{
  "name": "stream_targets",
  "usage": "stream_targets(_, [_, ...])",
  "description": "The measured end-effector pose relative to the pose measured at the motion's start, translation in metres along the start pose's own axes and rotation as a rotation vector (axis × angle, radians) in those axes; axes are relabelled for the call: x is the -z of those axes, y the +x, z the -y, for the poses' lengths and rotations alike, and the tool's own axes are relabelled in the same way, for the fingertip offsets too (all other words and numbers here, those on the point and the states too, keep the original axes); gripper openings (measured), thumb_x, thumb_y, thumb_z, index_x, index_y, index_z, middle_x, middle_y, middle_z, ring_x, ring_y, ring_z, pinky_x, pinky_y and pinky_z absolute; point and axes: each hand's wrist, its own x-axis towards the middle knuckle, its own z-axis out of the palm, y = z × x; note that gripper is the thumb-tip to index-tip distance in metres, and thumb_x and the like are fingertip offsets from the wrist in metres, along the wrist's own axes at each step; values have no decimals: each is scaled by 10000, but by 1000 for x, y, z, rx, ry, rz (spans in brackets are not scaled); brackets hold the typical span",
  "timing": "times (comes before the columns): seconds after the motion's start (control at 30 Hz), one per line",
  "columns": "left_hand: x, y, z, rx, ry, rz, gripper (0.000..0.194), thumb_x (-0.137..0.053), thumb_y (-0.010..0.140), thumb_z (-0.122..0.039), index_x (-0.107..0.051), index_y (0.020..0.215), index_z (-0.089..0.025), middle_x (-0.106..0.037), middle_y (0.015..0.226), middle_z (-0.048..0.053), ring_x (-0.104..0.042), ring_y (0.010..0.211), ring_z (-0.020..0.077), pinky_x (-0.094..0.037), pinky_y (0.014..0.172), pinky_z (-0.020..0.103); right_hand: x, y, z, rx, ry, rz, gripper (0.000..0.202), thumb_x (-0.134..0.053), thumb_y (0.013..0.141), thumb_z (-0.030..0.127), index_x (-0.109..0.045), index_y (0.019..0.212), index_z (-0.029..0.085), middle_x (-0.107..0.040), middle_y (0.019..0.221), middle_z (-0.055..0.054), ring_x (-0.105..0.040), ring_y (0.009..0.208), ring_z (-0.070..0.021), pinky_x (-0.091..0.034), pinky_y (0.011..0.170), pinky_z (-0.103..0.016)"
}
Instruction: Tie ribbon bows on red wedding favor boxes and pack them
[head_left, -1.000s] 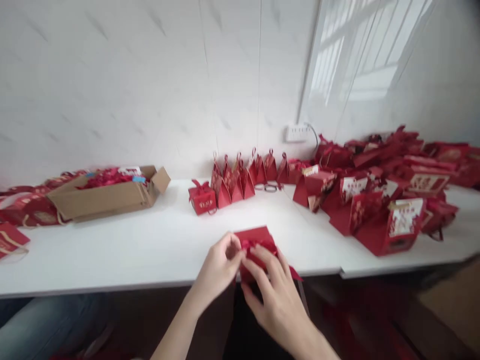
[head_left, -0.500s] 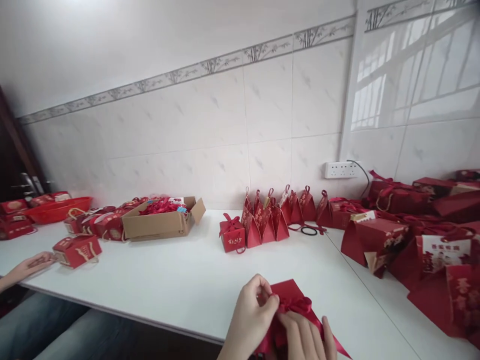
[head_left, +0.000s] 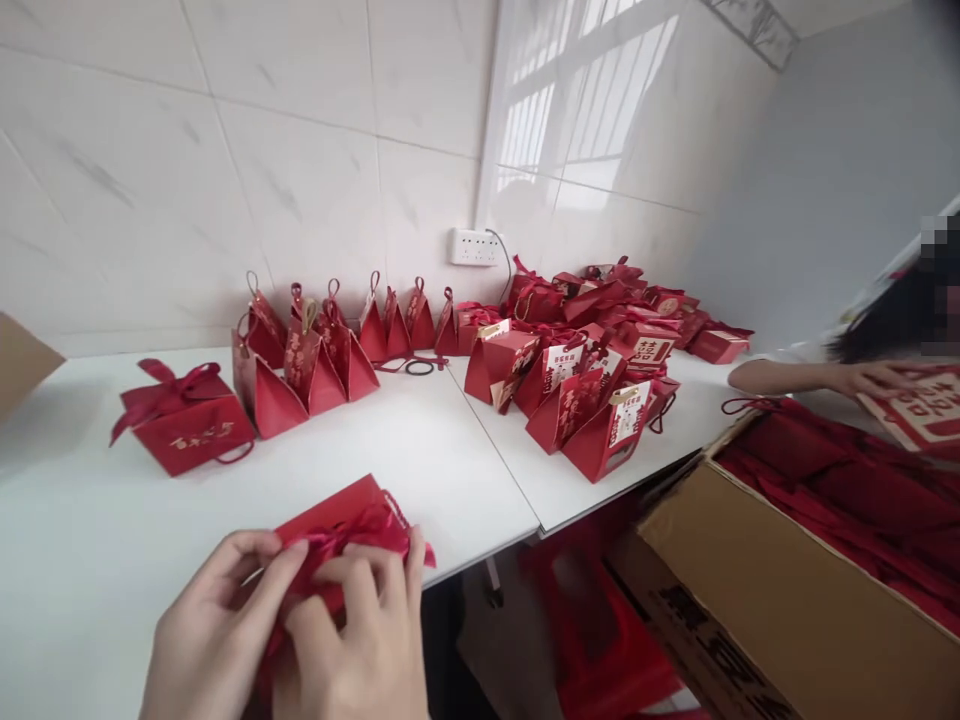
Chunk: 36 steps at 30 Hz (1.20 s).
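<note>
A red gift box with a shiny red ribbon bow sits in front of me near the table's edge. My left hand pinches the ribbon between thumb and forefinger at the box's left side. My right hand is curled over the bow, its fingers closed on the ribbon; its fingertips are partly hidden. Beyond my hands stands a red box tied with a bow.
Red triangular boxes with loop handles line the wall, near a black ring. More red boxes are piled rightward. A cardboard carton is at right, where another person's hand holds a red box.
My view has swung right, bringing the carton and the other person at right into sight. Both hands stay at the ribbon on the box.
</note>
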Motion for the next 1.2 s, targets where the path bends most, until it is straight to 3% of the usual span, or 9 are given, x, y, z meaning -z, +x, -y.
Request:
stream_targets(0.1, [-6, -4, -9, 97, 54, 27, 323, -735, 586, -446, -529, 678, -215, -611, 614, -14, -613, 543, 162, -494, 436, 225, 15, 1, -6, 22, 79, 50, 164, -568, 796, 138, -622, 929, 218, -641, 941, -32, -560, 913, -236, -195, 1068, -616])
stream_targets(0.27, [-17, -11, -10, 2, 22, 37, 230, -659, 659, -336, -487, 678, -185, -542, 604, -35, -549, 506, 105, -439, 451, 187, 34, 7, -12, 38, 131, 130, 183, -502, 832, 77, -629, 856, 207, -646, 869, -36, -587, 886, -221, -246, 1035, -609])
stream_targets(0.33, [-22, -13, -5, -44, 25, 0, 171, -610, 709, -301, -480, 702, -191, -519, 603, -43, -520, 505, 90, -430, 467, 181, 40, 10, -19, 54, 158, 98, 174, -518, 846, 69, -628, 880, 199, -637, 829, -32, -604, 805, -178, -366, 989, -520])
stream_targets(0.43, [-29, -14, 0, -111, 62, 6, 103, -557, 762, -262, -476, 741, -201, -520, 638, -46, -507, 526, 80, -430, 506, 179, 47, 10, -35, 112, 161, 26, 166, -560, 844, 61, -633, 910, 195, -631, 820, -39, -601, 755, -152, -498, 797, -367])
stream_targets(0.5, [-31, -13, 0, -152, 103, 71, 70, -544, 777, -242, -485, 769, -206, -532, 662, -44, -515, 542, 82, -433, 527, 186, 49, 8, -46, 189, 131, -7, 185, -567, 835, 50, -641, 916, 200, -630, 827, -44, -594, 765, -160, -508, 741, -351])
stream_targets(0.63, [-27, -11, -7, -246, 230, 160, 23, -526, 805, -223, -510, 794, -210, -555, 669, -38, -532, 564, 97, -445, 568, 214, 51, -1, -59, 341, 93, -16, 245, -552, 827, 21, -655, 941, 212, -611, 850, -45, -592, 794, -168, -500, 789, -403])
stream_targets(0.87, [-28, -16, -7, -362, 315, 24, 55, -525, 804, -173, -490, 775, -204, -544, 785, -8, -533, 613, 105, -467, 579, 235, 48, -8, -61, 416, 60, -18, 214, -594, 818, 24, -665, 924, 196, -602, 839, -47, -581, 762, -164, -469, 800, -424])
stream_targets(1.2, [-28, -22, 0, -589, 344, -85, 121, -481, 814, -86, -462, 781, -201, -505, 769, -11, -536, 652, 95, -484, 573, 200, 45, -9, -53, 401, 97, -85, 213, -589, 829, 37, -656, 926, 214, -603, 809, -27, -576, 737, -148, -453, 769, -397])
